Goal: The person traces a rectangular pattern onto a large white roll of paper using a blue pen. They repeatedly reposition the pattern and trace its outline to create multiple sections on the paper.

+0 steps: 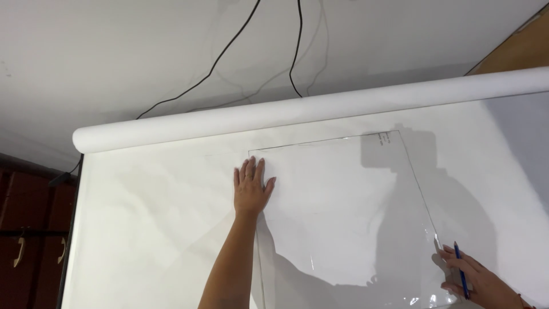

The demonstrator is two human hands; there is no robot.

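A clear plastic sheet (343,217) lies flat on white paper (148,229) spread over the table. My left hand (250,187) presses palm down with fingers together on the sheet's upper left corner. Near the sheet's right edge, low in the view, my right hand (477,280) holds a blue pencil (461,277) with its tip at the edge. A thin drawn line runs along the sheet's top and right sides.
The rolled end of the white paper (309,109) lies across the far side of the table. Black cables (229,48) hang on the white wall behind. Dark red cabinet doors with handles (23,249) stand at the left. A wooden surface (517,51) shows at top right.
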